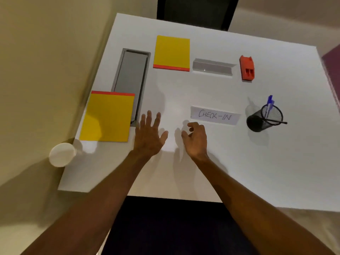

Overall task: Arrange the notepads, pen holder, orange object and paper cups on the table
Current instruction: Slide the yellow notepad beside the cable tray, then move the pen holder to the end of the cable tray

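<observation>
Two yellow notepads with red bindings lie on the white table (239, 162): one (108, 117) at the left edge, the other (172, 52) farther back. An orange object (246, 68) rests at the back right. A black mesh pen holder (265, 117) with a blue pen stands at the right. A white paper cup (62, 154) sits at the table's near-left edge. My left hand (150, 134) hovers flat with fingers spread, just right of the near notepad. My right hand (196, 139) is beside it, fingers loosely curled, holding nothing.
A paper sign reading CHECK-IN (214, 116) lies just beyond my right hand. A clear acrylic sign stand (212, 67) sits between the far notepad and the orange object. A grey recessed cable tray (131, 78) runs along the left. A dark chair (196, 11) stands behind the table.
</observation>
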Motion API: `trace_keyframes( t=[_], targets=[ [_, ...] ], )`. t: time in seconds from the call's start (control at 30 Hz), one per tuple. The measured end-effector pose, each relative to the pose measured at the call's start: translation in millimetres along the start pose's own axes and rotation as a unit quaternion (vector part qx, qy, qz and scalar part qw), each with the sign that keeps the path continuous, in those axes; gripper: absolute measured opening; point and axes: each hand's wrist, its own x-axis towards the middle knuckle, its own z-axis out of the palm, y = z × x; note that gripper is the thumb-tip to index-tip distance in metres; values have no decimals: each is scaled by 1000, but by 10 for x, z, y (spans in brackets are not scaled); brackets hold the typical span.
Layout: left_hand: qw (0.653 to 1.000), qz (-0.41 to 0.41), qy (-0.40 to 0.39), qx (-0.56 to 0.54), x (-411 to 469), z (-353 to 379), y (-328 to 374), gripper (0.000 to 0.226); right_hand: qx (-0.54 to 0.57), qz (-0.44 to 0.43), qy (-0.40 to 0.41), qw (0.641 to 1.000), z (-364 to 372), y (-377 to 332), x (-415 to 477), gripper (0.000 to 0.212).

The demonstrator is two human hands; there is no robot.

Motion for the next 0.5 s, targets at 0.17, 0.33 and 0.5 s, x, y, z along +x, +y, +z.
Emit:
trace_keyframes(
  t=[0.17, 0.33, 0.5],
  targets=[
    [999, 27, -31, -12, 41, 401, 681, 82, 30, 79, 75, 994, -635, 652, 44, 33],
    [998, 60, -34, 2, 129, 915, 1143, 81, 68, 151, 149, 975, -1118, 1262, 172, 37],
    [999, 10, -8, 34, 174, 1390, 1241, 80, 102, 182, 212, 955, -1338, 1790, 391, 69]
  ],
)
